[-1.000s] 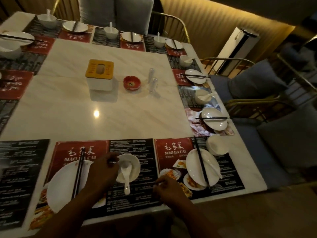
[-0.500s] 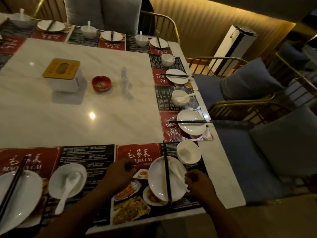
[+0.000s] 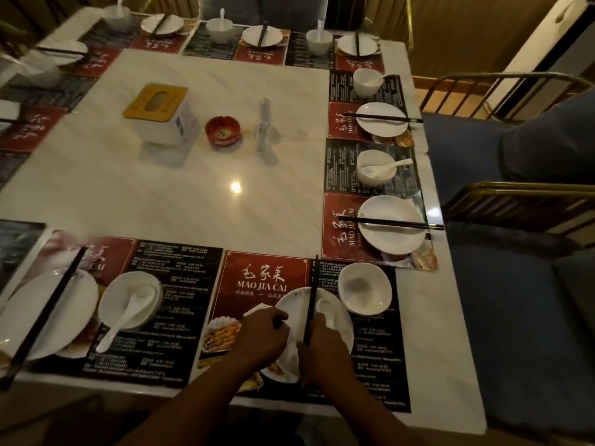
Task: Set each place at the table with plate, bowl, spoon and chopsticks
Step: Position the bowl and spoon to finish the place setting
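Curling the fingers (image 3: 277, 318) of the left hand (image 3: 262, 338) over the 9 o'clock rim of the white round ceramic plate (image 3: 294, 304), apparently gripping it. Bunching those of the right hand (image 3: 322, 352) at the plate's 6 o'clock, over the near ends of the pair of thin black chopsticks (image 3: 310, 302) and the handle of the white ceramic soup spoon (image 3: 323, 306); cannot tell whether pinching one, both or neither. Find the chopsticks laid across the plate from 12 to 6 o'clock, the spoon just beside them toward 3 o'clock, scoop pointing to 12. Find the small white ceramic bowl (image 3: 365, 289) empty at the plate's 1 o'clock, just beside its rim, everything on a red-and-black printed placemat (image 3: 264, 278) at the 5 o'clock corner of the pale marble table (image 3: 193, 194).

Probably about to shift the spoon into the bowl. Expect glazed ceramic: hard, light, slick, quick to chip. Take hold at the handle's end, thumb on top, and lower rather than drop. Treat the chopsticks as light, stiff and ready to roll off the curved plate; pinch both together near the thick ends. Steady the heavier plate by its rim.
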